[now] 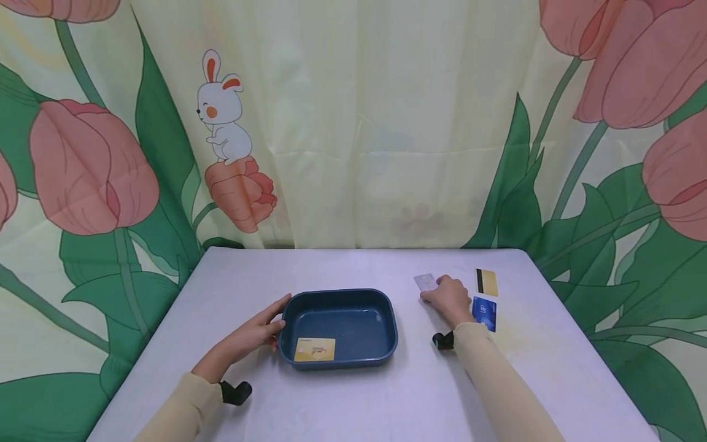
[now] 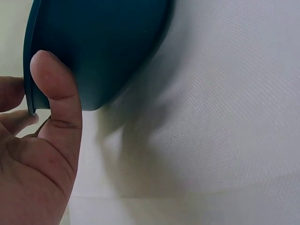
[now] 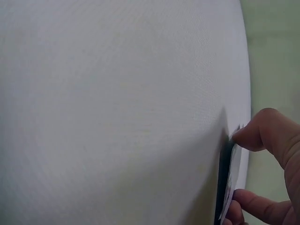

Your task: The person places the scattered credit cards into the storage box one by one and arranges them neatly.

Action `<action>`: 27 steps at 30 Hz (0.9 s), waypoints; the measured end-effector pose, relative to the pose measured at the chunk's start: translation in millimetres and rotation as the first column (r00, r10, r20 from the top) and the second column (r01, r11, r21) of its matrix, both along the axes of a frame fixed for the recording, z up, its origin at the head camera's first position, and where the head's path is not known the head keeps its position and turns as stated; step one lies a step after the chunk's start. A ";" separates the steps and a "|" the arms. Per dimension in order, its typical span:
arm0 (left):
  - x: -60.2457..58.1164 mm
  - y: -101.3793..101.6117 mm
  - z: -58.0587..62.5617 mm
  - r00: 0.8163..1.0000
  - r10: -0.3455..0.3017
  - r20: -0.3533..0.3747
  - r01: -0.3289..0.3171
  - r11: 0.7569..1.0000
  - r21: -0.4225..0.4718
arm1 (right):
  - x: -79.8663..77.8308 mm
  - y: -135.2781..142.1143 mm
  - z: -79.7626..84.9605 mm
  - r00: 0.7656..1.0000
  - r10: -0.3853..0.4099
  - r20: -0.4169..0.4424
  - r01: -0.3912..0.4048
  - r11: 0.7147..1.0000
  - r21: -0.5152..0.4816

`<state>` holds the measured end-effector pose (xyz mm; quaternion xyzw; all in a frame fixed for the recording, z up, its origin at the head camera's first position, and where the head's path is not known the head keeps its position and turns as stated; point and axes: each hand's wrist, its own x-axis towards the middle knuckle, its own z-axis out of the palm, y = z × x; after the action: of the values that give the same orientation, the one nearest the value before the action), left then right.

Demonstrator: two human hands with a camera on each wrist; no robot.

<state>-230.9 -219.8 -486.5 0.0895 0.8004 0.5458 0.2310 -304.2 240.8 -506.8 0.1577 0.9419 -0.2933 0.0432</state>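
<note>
Beyond the left hand (image 1: pixel 251 337) and the right hand (image 1: pixel 450 302) hangs a pale curtain (image 1: pixel 386 123) printed with tulips and a rabbit sitting on a carrot. Under both hands spreads the table (image 1: pixel 353 405), covered in white. The blue tray (image 1: pixel 343 291) stands on it between the hands, just to the right of the left one, which grips its near side edge, thumb on one face of the wall and fingers on the other. The right hand is well clear of the tray, pinching a pale card (image 1: pixel 424 282) by its edge between thumb and fingers; the card juts out to that hand's left, tilted, and whether it touches the table I cannot tell. A blue card (image 1: pixel 485 314) lies just right of the right hand, and a gold card (image 1: pixel 489 283) with a dark stripe lies a little farther beyond it. A yellow card (image 1: pixel 314 349) rests inside the tray, in the near corner beside the left hand.
</note>
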 end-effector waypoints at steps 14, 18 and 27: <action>1.0 0.8 1.7 1.000 0.009 0.007 -0.009 1.000 -0.006 | 4.0 1.4 0.5 0.999 0.040 -0.033 -0.039 0.999 0.023; 0.6 1.2 3.1 1.000 0.007 0.005 -0.007 1.000 -0.012 | 4.3 0.6 3.3 0.997 0.047 -0.058 -0.044 0.998 0.054; 1.0 0.6 2.3 1.000 0.005 0.012 -0.005 1.000 -0.008 | 3.5 -4.9 13.3 0.996 0.048 -0.072 -0.048 0.999 0.010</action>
<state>-229.9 -219.2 -484.2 0.0832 0.8015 0.5437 0.2348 -300.8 235.9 -493.5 0.1246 0.9476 -0.2937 0.0155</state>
